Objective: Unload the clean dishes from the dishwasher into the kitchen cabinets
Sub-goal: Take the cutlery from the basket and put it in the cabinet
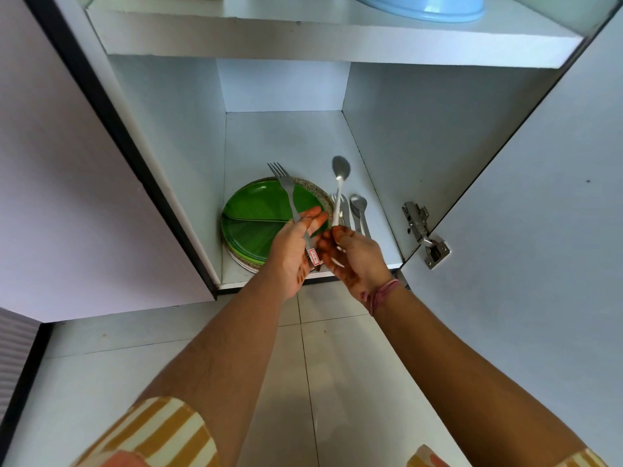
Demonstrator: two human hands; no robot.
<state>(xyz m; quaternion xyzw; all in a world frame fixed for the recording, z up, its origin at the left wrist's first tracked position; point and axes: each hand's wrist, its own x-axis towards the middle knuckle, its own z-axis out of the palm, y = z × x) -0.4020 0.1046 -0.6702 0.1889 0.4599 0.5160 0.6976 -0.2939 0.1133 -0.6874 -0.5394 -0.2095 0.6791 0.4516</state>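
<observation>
Two hands meet at the front edge of an open white cabinet (pixel 283 85), each holding one piece of steel cutlery upright over the bottom shelf (pixel 290 143). Left hand (pixel 294 251): fingers curled round the handle of a matt grey fork (pixel 286 188), four tines pointing up and away; a small red-and-white label (pixel 314 257) sits on the handle end, its writing too small to read. Right hand (pixel 355 256): fingertips pinch the slim, glossy handle of a spoon (pixel 340 173), its oval bowl uppermost and catching the light. A pink thread band (pixel 382 293) circles the right wrist.

On the shelf, left side, lies a stack of round plates (pixel 256 227); the top one is glossy green with a raised divider, and a speckled beige rim shows beneath. Just right of the stack, more cutlery (pixel 354 214) lies flat: a spoon, a knife and fork tines, handles toward the front.

A metal hinge (pixel 423 235) joins the open right door (pixel 539 264) to the cabinet wall. A pale blue plastic tub (pixel 435 6) stands on the upper shelf. Glossy white floor tiles (pixel 337 382) lie below; striped yellow-and-white sleeves (pixel 161 433) show at the bottom edge.
</observation>
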